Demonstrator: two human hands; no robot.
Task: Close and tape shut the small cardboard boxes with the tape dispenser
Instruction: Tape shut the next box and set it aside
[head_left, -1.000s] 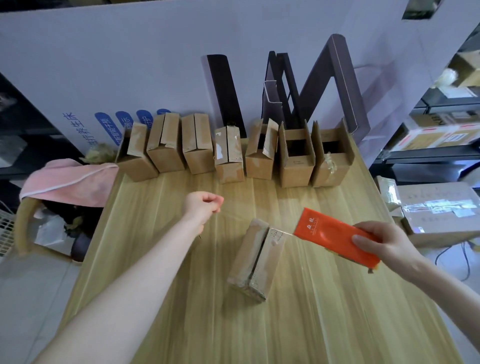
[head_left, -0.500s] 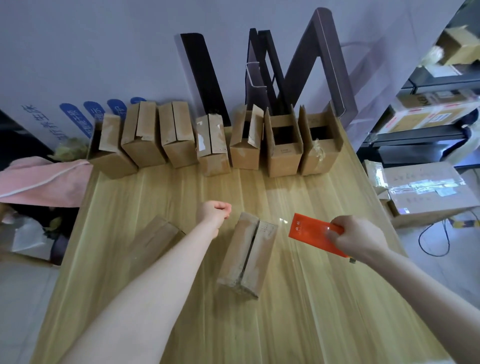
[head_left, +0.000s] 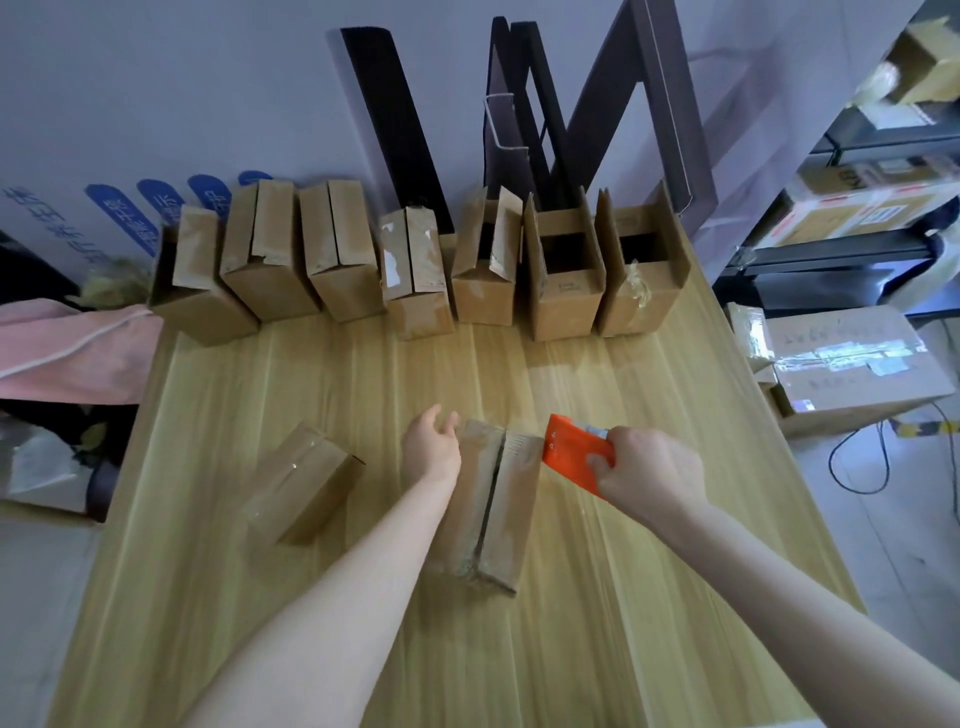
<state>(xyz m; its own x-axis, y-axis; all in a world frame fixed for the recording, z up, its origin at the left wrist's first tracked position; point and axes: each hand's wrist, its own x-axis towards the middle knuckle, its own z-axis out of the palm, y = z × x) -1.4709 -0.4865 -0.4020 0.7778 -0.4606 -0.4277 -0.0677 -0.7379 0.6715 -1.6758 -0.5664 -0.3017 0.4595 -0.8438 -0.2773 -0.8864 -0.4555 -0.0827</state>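
Your counter (head_left: 571, 649) of pale wood fills most of the view; off its left edge lies a pink cloth (head_left: 67, 358); along its far edge stands a row of boxes (head_left: 415, 280), seven side by side, the two at the right end with flaps standing open, the others with flaps folded over. In front of you, between your hands, lies the box (head_left: 498, 509), end toward you, its two flaps folded together with a dark seam showing between them along its length. Apart from it to the left lies the left box (head_left: 301, 483), angled, with a glossy strip along its top. Your right hand (head_left: 649, 467) grips the orange dispenser (head_left: 571, 457), whose front edge sits just beside the box's far right corner. Your left hand (head_left: 434, 447) is at the box's far left corner, fingers loose and holding nothing; whether it touches the cardboard you cannot tell from here.
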